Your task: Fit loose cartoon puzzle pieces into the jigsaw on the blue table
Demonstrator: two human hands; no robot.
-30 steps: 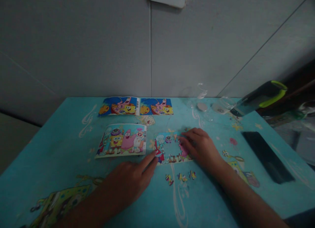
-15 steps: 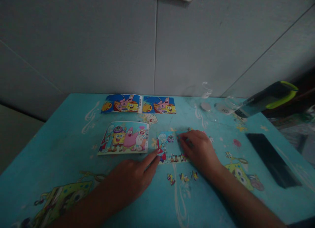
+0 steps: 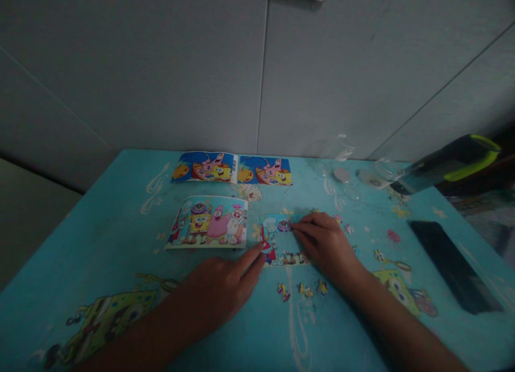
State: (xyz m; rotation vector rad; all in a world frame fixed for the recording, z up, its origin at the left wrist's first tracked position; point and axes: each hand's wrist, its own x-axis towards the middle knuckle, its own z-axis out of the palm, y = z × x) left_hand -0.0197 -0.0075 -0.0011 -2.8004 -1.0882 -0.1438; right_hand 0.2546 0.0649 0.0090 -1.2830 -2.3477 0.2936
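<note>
A partly assembled jigsaw puzzle point(image 3: 269, 253) lies on the blue cartoon tablecloth, with joined pieces along its left side and bottom and a gap in the middle. My left hand point(image 3: 227, 281) rests with fingers stretched out, their tips on the puzzle's left edge. At the puzzle's upper part, my right hand point(image 3: 328, 243) pinches a small puzzle piece against the round purple-hat section; the fingers mostly hide that piece. Several loose puzzle pieces point(image 3: 306, 290) lie just below the puzzle. Left of it is a picture card point(image 3: 215, 224) showing cartoon characters.
Behind stand a second picture card point(image 3: 205, 167) and a matching finished puzzle point(image 3: 265, 171). More loose pieces point(image 3: 348, 229) are beyond my right hand. To the right are clear plastic containers point(image 3: 374, 176), a dark bottle point(image 3: 446, 160) and a flat black object point(image 3: 454, 266). A grey wall closes the back.
The view has shifted slightly, so the table sits a little further right. My right fingers have closed in on the purple-hat section. My left hand keeps its place at the puzzle's edge.
</note>
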